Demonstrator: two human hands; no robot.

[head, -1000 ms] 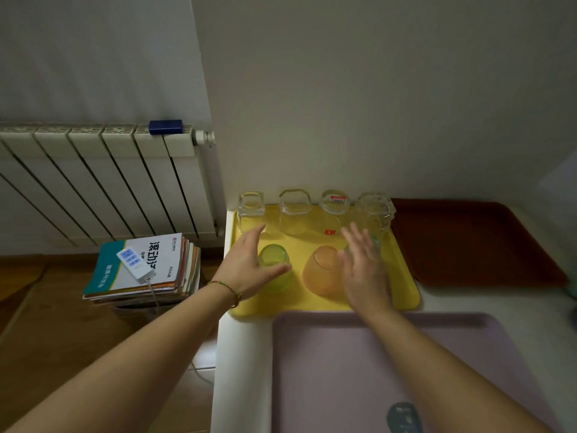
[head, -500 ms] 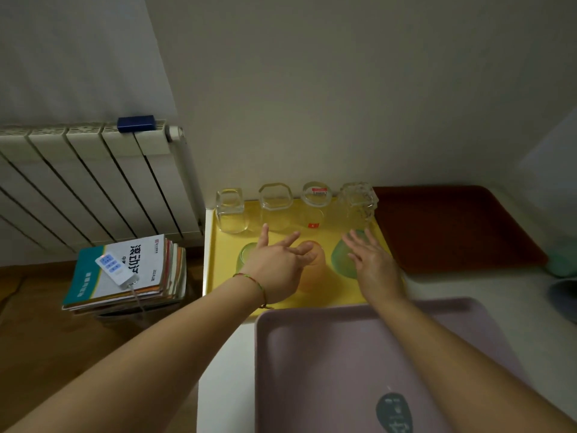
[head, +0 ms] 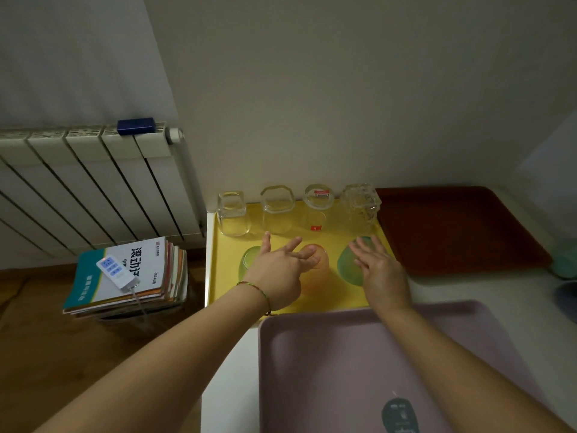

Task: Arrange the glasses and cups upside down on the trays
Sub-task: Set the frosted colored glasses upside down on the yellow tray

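A yellow tray (head: 215,276) holds several clear glasses (head: 276,210) upside down along its back edge. In front of them stand a light green cup (head: 248,264), an orange cup (head: 317,276) and a darker green cup (head: 348,267), all bottom up. My left hand (head: 278,270) hovers with spread fingers between the light green and orange cups, fingertips touching the orange cup's top. My right hand (head: 381,273) is flat with straight fingers over the darker green cup's right side. Neither hand holds anything.
A dark red tray (head: 452,229) lies to the right and a pink tray (head: 343,370) in front, both bare. A stack of books (head: 125,276) with a white remote sits on the floor at left, under a radiator (head: 78,182). Teal and grey objects (head: 565,264) sit at the right edge.
My left hand moved right from the light green cup toward the orange cup. My right hand shifted right, uncovering the darker green cup. The view also panned right.
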